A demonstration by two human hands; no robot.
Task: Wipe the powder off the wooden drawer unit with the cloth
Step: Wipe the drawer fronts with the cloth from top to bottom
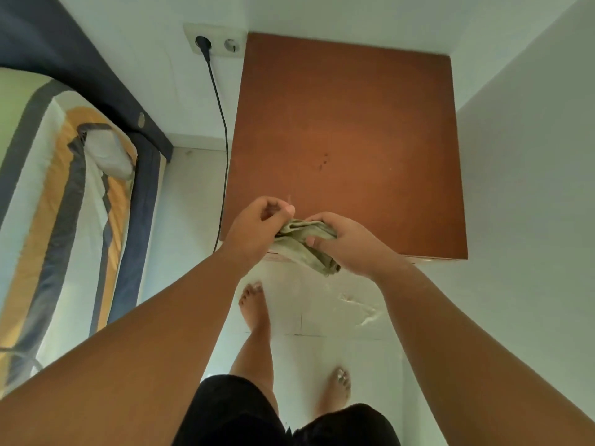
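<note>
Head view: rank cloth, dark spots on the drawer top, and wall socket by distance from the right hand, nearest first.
1. cloth: held in the right hand, at the unit's front edge.
2. dark spots: mid drawer top, beyond the hand.
3. wall socket: on the wall, far left of the unit.

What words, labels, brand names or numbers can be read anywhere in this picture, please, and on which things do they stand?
None can be read.
The wooden drawer unit has a bare top with only a few dark specks.
The cloth, held by the left hand and right hand, shows no print.
The wall socket bears no legible marking.
The round stud on the bed frame is too small to read.
</note>
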